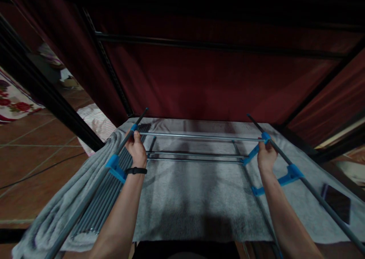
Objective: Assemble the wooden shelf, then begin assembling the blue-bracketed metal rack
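Observation:
A frame of grey metal tubes with blue plastic connectors stands over a grey blanket. My left hand [136,148], a black band on its wrist, is closed round the left joint, where a crossbar [196,137] meets the left long tube [94,188] at a blue connector [134,127]. My right hand [267,154] grips the crossbar's other end by the blue connector [265,137] on the right long tube [319,198]. Lower down, two more crossbars [194,160] run between the tubes of the bottom side. Blue brackets [293,172] link upper and lower tubes at right.
Several loose grey tubes [105,198] lie in a row at left on the blanket [182,209]. A dark phone [337,202] rests at the right edge. Behind hangs dark red cloth [199,84] on a black metal frame [213,45]. Tiled floor [34,167] shows at left.

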Motion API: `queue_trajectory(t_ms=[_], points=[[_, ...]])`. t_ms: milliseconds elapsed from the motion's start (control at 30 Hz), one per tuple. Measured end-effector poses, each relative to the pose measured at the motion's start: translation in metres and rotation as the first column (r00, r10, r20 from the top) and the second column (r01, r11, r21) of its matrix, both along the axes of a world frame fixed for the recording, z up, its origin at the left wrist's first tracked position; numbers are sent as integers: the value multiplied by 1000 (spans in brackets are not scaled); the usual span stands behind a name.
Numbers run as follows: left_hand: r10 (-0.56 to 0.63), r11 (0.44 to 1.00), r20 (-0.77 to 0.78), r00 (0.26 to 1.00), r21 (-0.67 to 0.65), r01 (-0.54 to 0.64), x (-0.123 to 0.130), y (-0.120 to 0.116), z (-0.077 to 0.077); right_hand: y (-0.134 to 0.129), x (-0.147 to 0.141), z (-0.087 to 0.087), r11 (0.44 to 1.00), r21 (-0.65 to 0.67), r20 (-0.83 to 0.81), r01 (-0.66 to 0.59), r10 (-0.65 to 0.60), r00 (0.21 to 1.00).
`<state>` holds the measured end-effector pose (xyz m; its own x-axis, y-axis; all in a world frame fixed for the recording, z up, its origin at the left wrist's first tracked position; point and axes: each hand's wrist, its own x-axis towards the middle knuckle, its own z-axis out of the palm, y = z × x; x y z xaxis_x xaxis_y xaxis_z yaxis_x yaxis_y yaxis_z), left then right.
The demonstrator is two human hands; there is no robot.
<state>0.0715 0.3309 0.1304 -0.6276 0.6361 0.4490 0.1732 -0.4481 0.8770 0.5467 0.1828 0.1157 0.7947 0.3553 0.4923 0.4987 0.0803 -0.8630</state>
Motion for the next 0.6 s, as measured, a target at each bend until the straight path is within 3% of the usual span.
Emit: queue_trajectory(t_ms=[600], points=[[-2, 1000, -77, 997, -15, 1, -1, -2, -1, -9, 6, 0, 991, -132, 43, -21, 27, 999]])
